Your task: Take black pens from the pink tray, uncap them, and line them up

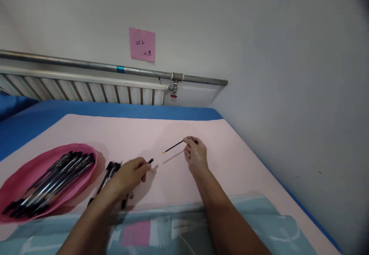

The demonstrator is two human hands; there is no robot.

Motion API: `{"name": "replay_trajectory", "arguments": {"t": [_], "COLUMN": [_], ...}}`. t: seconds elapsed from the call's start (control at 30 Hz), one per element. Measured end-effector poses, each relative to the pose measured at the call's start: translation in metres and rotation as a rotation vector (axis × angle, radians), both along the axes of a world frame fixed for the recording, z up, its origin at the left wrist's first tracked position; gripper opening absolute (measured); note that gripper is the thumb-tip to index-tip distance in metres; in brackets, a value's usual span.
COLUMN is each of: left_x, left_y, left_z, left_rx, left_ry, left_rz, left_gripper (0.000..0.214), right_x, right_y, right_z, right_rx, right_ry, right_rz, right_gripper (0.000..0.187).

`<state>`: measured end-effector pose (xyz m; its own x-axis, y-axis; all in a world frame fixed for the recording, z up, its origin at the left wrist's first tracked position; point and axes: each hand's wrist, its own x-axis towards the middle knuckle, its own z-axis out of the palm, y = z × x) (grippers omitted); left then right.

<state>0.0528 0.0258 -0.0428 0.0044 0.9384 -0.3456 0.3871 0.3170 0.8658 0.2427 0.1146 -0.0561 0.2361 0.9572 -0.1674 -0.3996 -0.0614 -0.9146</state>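
Note:
My right hand pinches a pen refill, a thin dark rod with a yellowish tip that points left and slightly down above the pink surface. My left hand is closed around a pen barrel; only its short black end sticks out past the thumb and finger, towards the refill. A gap separates the two pieces. Beside and partly behind my left wrist lie several black-capped pens. Under that forearm, small dark and shiny pen parts show, partly hidden.
A pink oval basin full of assembled pens stands at the left. The pink sheet lies over a blue cover. Behind are a radiator, a metal pipe and a pink note. Patterned blue cloth covers the near edge.

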Motion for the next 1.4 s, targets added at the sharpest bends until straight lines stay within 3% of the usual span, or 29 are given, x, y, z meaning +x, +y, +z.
{"name": "replay_trajectory", "arguments": {"t": [0.17, 0.4, 0.6, 0.83, 1.1, 1.4], "left_x": [-0.005, -0.002, -0.003, -0.008, -0.027, -0.037], "left_y": [0.001, 0.002, 0.005, 0.007, 0.010, 0.009], "left_z": [0.002, 0.005, 0.000, -0.003, 0.002, 0.006], "left_rx": [0.037, 0.122, 0.113, 0.081, 0.039, 0.035], "left_ry": [-0.027, 0.386, 0.532, 0.678, 0.758, 0.769], "left_rz": [0.163, -0.019, -0.082, -0.124, -0.062, -0.009], "left_gripper": [0.026, 0.028, 0.028, 0.030, 0.035, 0.035], "right_x": [-0.006, -0.037, -0.052, -0.070, -0.067, -0.052], "right_y": [-0.006, -0.025, -0.029, -0.026, -0.032, -0.069], "right_z": [-0.004, -0.016, -0.027, -0.037, -0.027, -0.024], "right_rx": [-0.051, -0.132, -0.141, -0.036, 0.103, 0.319], "right_ry": [-0.026, -0.163, -0.238, -0.411, -0.778, -1.138], "right_rz": [0.134, 0.474, 0.590, 0.608, 0.603, 0.823], "right_gripper": [0.024, 0.020, 0.015, 0.010, 0.006, 0.011]}}
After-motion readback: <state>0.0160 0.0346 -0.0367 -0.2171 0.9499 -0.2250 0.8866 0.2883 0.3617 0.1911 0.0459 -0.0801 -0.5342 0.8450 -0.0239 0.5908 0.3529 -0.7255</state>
